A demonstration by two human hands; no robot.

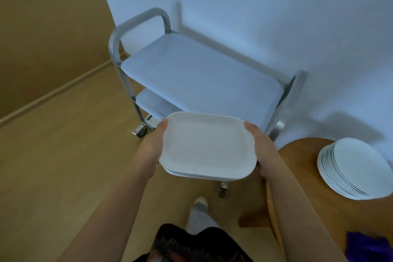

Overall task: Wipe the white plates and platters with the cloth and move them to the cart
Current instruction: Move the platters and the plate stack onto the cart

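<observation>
I hold a white platter in front of me with both hands, out over the floor and just short of the near edge of the cart. It is squarish with rounded corners, glossy, with a shallow flat well and a broad raised rim; a small bright glint sits near its right corner. Under its near edge a second white rim shows, so it seems to be two stacked pieces, though I cannot be sure. My left hand grips the left edge, thumb up on the rim and the fingers hidden beneath. My right hand grips the right edge the same way, thumb on top, fingers curled under and out of sight.

The cart is metal, with a tubular handle at its left end, a pale top shelf, a lower shelf beneath and castors on the wooden floor; it stands against a white wall. To my right, on a round wooden table, sits a stack of round white plates, tilted in this view. A purple cloth lies at the table's near edge
</observation>
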